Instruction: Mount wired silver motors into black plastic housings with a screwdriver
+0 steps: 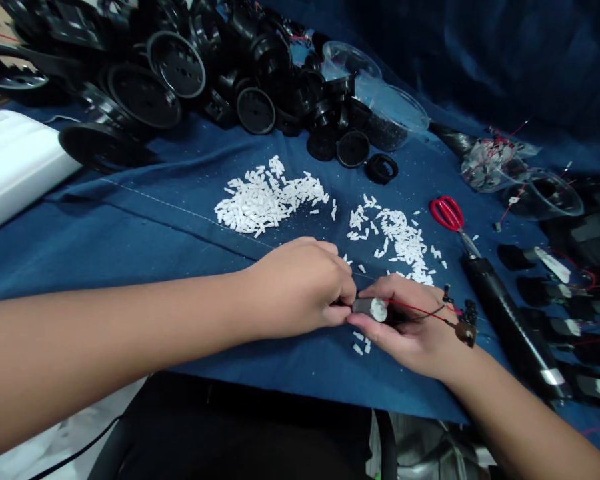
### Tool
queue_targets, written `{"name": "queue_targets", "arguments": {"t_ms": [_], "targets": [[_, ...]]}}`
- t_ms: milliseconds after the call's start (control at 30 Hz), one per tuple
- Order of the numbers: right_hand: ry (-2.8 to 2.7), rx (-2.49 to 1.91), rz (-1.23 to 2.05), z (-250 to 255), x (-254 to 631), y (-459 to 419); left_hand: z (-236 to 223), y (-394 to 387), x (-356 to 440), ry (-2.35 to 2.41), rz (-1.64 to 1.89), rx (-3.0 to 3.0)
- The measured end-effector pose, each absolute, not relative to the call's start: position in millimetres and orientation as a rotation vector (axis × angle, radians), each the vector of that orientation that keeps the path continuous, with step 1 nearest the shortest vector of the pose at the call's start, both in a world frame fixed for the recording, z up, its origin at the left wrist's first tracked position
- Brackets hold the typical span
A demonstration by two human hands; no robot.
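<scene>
My right hand (415, 327) holds a small grey motor (366, 307) between thumb and fingers. The motor lies on its side, its white end (379, 309) facing right, with red and black wires (423, 310) running over my palm towards the wrist. A little dark brown part (465, 332) hangs at the wires' far end. Against the motor's left end, my left hand (305, 290) is closed in a pinch; whatever sits in its fingertips is hidden. Small white plastic pieces lie beyond my hands in a large pile (267, 200) and a looser one (405, 240).
Black round plastic housings (255, 110) are heaped at the back left. A red-handled tool (447, 213) and a black cylindrical tool (515, 320) lie on the right. Clear tubs (400, 110) stand behind, a white box (20, 160) at far left. Blue cloth (180, 247) covers the table.
</scene>
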State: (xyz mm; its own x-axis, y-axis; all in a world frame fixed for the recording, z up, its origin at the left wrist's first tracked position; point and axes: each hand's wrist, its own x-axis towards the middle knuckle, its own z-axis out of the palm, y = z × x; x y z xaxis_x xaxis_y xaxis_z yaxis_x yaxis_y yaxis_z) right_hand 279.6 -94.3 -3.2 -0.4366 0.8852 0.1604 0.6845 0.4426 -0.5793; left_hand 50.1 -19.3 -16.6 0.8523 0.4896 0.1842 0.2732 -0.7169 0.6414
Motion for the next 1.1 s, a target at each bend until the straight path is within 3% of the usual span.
{"name": "queue_targets", "arguments": {"t_ms": [933,1100], "targets": [[-2.233,-1.346,0.731,-11.1,276.1,-94.5,-14.4,-19.5,48.2,0.528,0.411,2.462],[-2.251,-1.383,0.635,-10.8,276.0,-96.8,-3.5,-19.8,43.6,0.528,0.389,2.58]]}}
